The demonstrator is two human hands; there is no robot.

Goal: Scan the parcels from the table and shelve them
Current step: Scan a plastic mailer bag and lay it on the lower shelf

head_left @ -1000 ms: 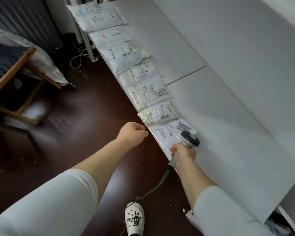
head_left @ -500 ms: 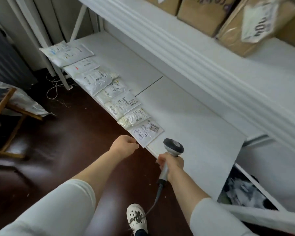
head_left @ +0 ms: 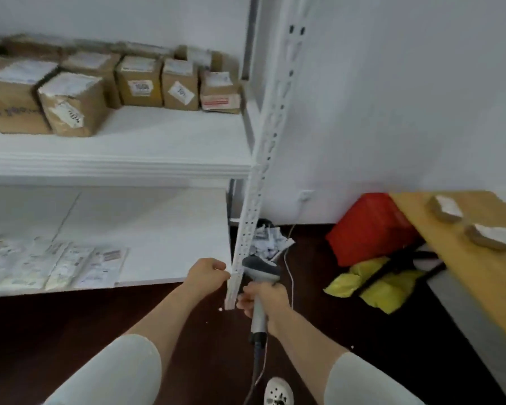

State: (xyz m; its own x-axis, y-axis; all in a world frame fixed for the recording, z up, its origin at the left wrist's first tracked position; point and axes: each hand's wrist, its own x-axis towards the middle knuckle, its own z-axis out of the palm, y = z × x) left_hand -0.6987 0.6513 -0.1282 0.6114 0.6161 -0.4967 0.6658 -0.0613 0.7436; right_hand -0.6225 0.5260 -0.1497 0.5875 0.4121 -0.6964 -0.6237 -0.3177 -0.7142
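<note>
We stand at the white shelving (head_left: 129,165), with cardboard boxes (head_left: 70,106) lining its upper shelf and flat parcels (head_left: 56,264) laid along the front of the lower one. Two brown parcels (head_left: 444,209) lie on the wooden counter (head_left: 415,206) to our right. Our right grip (head_left: 263,299) wraps the scanner (head_left: 259,270) handle; our left grip (head_left: 208,273) is curled, empty.

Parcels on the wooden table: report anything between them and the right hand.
Nothing visible does. The red bag and yellow bag lie low by the table, under the path from the right hand, gripping the barcode scanner, to the parcels.
</note>
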